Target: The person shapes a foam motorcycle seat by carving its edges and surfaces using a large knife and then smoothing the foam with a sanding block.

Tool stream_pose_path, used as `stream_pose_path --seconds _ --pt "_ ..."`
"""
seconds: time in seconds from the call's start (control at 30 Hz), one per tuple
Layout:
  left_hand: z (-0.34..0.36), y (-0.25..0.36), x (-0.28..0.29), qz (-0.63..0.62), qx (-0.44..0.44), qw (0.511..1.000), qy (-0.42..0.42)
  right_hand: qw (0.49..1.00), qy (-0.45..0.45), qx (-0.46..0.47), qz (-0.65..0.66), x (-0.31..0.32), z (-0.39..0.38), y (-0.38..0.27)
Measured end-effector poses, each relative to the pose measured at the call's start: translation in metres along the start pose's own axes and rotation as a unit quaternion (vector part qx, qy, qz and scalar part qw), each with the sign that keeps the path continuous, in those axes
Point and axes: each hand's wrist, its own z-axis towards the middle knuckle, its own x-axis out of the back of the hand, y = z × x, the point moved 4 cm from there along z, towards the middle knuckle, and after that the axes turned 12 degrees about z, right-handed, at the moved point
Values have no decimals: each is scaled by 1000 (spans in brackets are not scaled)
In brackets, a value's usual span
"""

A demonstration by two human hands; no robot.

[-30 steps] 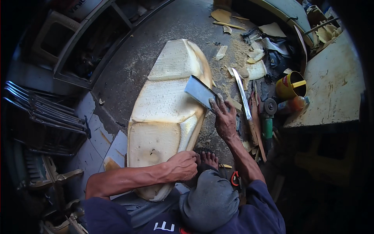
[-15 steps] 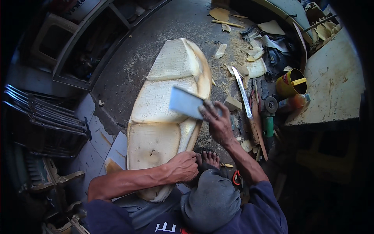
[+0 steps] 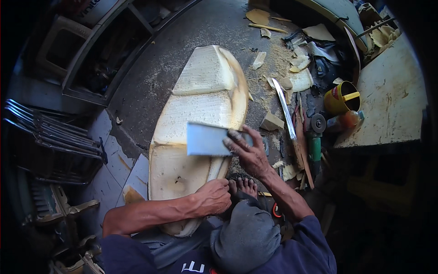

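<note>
Your right hand (image 3: pixel 248 153) grips a flat grey blade (image 3: pixel 205 139) and lays it across the middle of the foam seat cushion (image 3: pixel 200 109), in the centre of the frame. Your left hand (image 3: pixel 212 197) is clenched on the cushion's lower edge, probably to keep it steady on the floor (image 3: pixel 182 41).

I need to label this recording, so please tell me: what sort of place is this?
Probably a small upholstery or seat-repair workshop: a long cream foam seat cushion lies on a dusty concrete floor, with foam offcuts and a green angle grinder beside it.
</note>
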Motion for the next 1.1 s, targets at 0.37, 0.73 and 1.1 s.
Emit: stream_pose_path --seconds 0.37,0.73,1.1 --pt "7 4 16 52 12 998 -24 983 47 -166 -61 7 -3 49" --pt "-3 1 20 48 0 999 -26 998 -19 46 29 -9 -13 -6" --pt "7 4 19 52 -10 999 -12 984 108 -139 -32 7 -13 66"
